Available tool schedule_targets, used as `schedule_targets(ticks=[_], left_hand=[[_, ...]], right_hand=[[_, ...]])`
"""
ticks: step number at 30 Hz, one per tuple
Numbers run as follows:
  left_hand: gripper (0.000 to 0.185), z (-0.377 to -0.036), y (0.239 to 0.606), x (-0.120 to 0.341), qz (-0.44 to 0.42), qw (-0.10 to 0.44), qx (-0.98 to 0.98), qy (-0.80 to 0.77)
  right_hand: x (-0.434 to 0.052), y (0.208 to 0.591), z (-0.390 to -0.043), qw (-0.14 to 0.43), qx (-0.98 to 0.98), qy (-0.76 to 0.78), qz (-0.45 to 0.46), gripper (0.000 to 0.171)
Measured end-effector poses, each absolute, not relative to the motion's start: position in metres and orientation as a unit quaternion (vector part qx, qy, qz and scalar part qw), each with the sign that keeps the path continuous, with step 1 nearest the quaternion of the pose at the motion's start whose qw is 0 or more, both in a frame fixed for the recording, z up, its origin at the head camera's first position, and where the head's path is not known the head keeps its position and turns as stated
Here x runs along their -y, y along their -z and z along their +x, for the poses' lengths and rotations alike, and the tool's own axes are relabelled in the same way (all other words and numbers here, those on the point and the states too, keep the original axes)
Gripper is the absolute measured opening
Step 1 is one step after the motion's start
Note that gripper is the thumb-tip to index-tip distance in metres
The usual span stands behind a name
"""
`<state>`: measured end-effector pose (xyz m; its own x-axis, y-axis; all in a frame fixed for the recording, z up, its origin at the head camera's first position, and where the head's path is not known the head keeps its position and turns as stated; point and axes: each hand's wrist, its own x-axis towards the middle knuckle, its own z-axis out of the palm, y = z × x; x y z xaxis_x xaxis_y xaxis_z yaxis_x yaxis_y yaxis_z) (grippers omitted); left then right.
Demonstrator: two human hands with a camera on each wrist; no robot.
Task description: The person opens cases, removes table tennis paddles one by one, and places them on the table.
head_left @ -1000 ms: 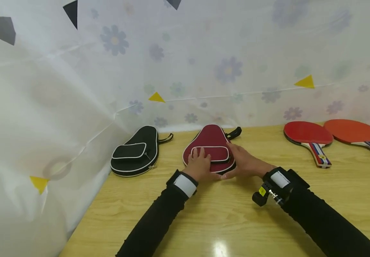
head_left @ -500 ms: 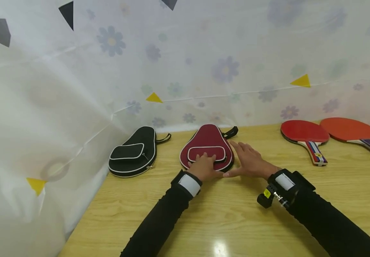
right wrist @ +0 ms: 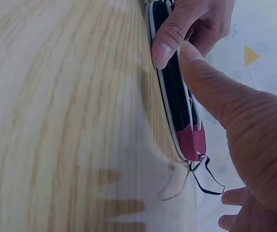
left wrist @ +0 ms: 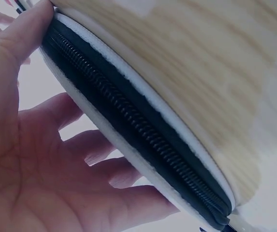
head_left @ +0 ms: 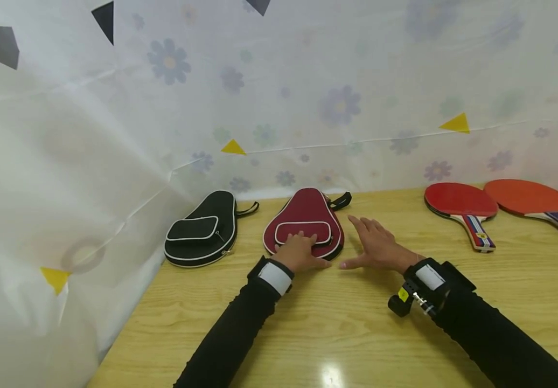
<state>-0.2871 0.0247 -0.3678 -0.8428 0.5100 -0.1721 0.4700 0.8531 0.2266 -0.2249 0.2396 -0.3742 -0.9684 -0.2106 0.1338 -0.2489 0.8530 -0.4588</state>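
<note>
A maroon table tennis bat case [head_left: 308, 207] with white piping and a front pocket lies flat on the table. My left hand [head_left: 298, 254] rests on its lower part, fingers spread over the pocket. The thumb lies along the black zipped edge [left wrist: 128, 111], seen close up in the left wrist view. Just right of the case, my right hand [head_left: 378, 245] is held apart from it, fingers extended and thumb pointing left. In the right wrist view, a thin cord loop [right wrist: 208, 181] hangs from the end of the case.
A black bat case [head_left: 203, 229] lies to the left. Two table tennis bats, one red [head_left: 460, 198] and one orange [head_left: 528, 195], lie at the right. Behind the wooden table [head_left: 356, 328] hangs a flower-patterned sheet [head_left: 279, 81].
The maroon case has slid slightly left under my left hand. My right hand, earlier against the case's right edge, has come away, leaving a gap.
</note>
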Motion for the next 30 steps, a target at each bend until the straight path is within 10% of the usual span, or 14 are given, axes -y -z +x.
schedule_targets(ticks=[30], left_hand=[[0.084,-0.305,0.364,0.031,0.263,0.126,-0.949,-0.117]], right_hand=[[-0.239,0.380,-0.225,0.021,0.960,-0.259,0.101,0.116]])
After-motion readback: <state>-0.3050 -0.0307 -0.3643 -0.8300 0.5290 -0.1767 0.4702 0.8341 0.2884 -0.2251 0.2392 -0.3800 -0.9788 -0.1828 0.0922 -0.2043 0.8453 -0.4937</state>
